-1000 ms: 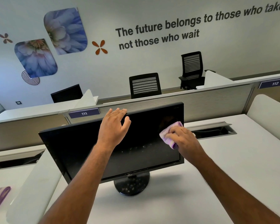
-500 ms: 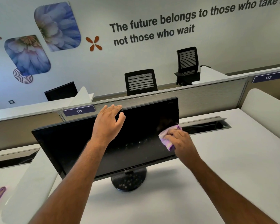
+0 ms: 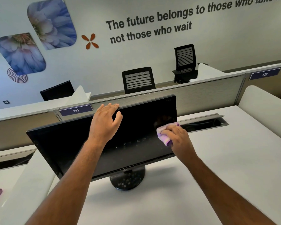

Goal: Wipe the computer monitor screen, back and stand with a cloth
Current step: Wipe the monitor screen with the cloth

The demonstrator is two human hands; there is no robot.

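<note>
At desk centre, the monitor (image 3: 104, 140) stands upright on its round stand (image 3: 127, 179), screen tilted slightly back, facing the person. Right hand (image 3: 177, 138) grips a bunched lilac cloth (image 3: 163, 133) w/ curled fingers and presses it on the screen's right portion, near the right bezel. Left hand (image 3: 104, 124) rests on the top edge, fingers hooked over it, thumb on the screen side, steadying the unit; it holds nothing else.

Step in hand, by judgement: screen wipe, early. Specks show along the lower screen and on the stand base; back not visible. Next move calls for strokes leftward and down across the specks w/ light pressure, left hand bracing vs. tipping.

Readable text: partition tags "111" (image 3: 76, 110) and "112" (image 3: 264, 74); wall lettering (image 3: 152, 23) "The future belongs to those who take… not those who wait". Bezel logos too small to read.
</note>
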